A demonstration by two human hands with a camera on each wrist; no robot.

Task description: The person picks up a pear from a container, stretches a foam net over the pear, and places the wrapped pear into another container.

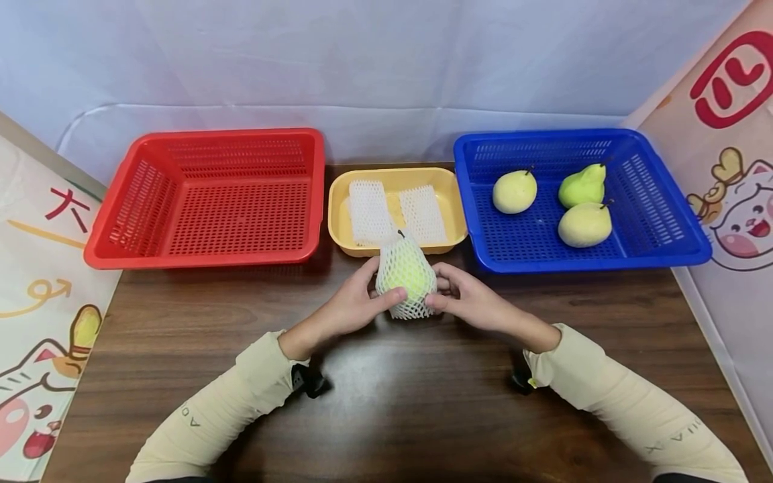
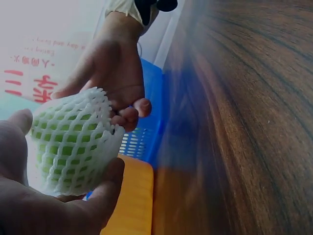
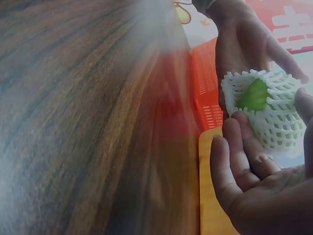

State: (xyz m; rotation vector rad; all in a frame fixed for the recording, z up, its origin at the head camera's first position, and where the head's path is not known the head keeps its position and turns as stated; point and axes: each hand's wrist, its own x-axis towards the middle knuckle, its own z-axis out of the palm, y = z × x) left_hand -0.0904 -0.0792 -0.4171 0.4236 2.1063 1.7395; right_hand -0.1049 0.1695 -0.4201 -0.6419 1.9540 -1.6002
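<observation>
A green pear with a dark stem sits inside a white foam net, held upright above the table between both hands. My left hand grips it from the left, thumb across the front. From the other side my right hand holds the netted pear, its thumb on the net's lower right and its fingers behind. The right wrist view shows bare green skin through the net's open end. Two flat foam nets lie in the yellow tray just beyond the hands.
On the left stands a red basket with nothing in it. A blue basket at the right holds three pears. Printed panels flank the wooden table, and a pale cloth hangs behind.
</observation>
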